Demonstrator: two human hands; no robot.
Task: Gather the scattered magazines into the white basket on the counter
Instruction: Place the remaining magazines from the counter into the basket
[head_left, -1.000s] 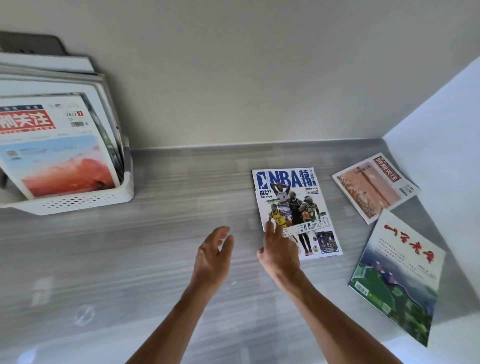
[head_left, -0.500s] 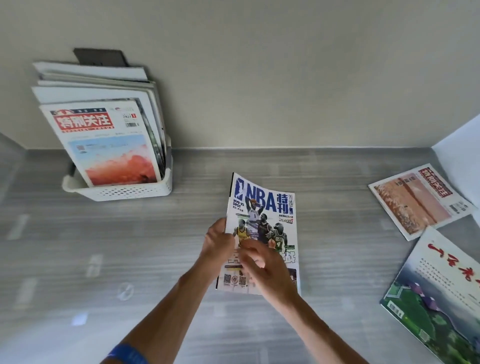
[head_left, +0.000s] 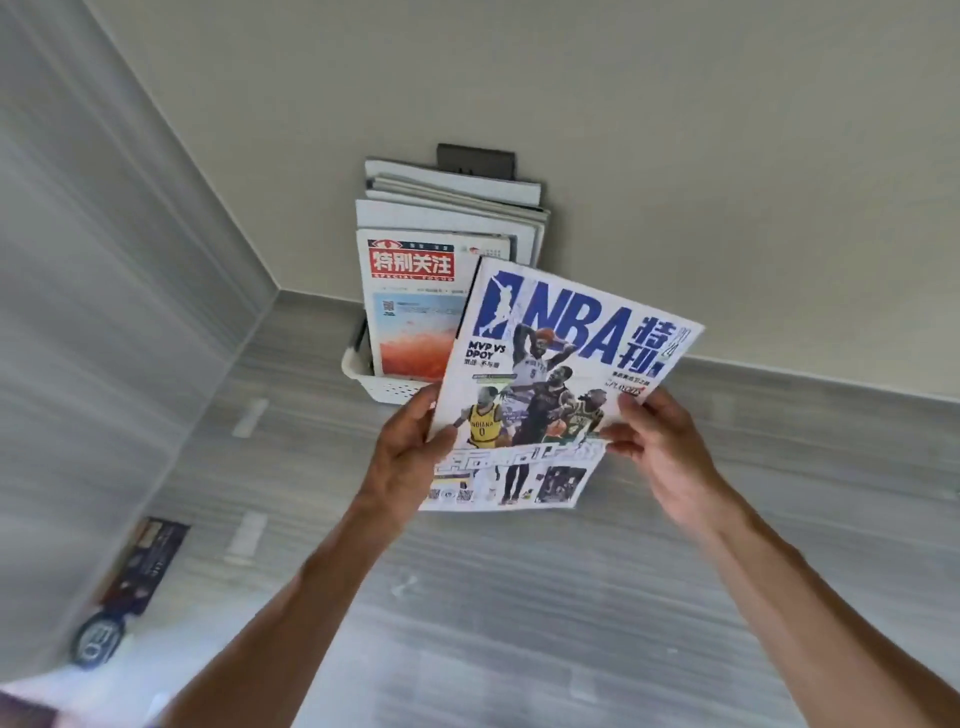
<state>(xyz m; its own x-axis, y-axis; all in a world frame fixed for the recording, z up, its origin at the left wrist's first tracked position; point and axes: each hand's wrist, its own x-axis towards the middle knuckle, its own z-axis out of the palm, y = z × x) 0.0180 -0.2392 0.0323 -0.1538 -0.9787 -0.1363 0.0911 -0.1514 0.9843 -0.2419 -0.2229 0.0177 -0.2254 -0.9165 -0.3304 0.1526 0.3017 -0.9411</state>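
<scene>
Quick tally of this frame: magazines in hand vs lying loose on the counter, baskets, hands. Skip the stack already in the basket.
Magazines in hand: 1, the NBA magazine
Magazines loose on the counter: 1, the dark magazine
Baskets: 1, the white basket
Hands: 2, left hand, right hand
Total: 5

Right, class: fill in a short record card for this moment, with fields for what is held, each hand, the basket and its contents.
held item: NBA magazine, lifted off the counter, cover facing the camera
left hand: grip on its left edge
right hand: grip on its right edge
white basket: against the wall, behind the magazine
basket contents: upright magazines, red-titled one in front
</scene>
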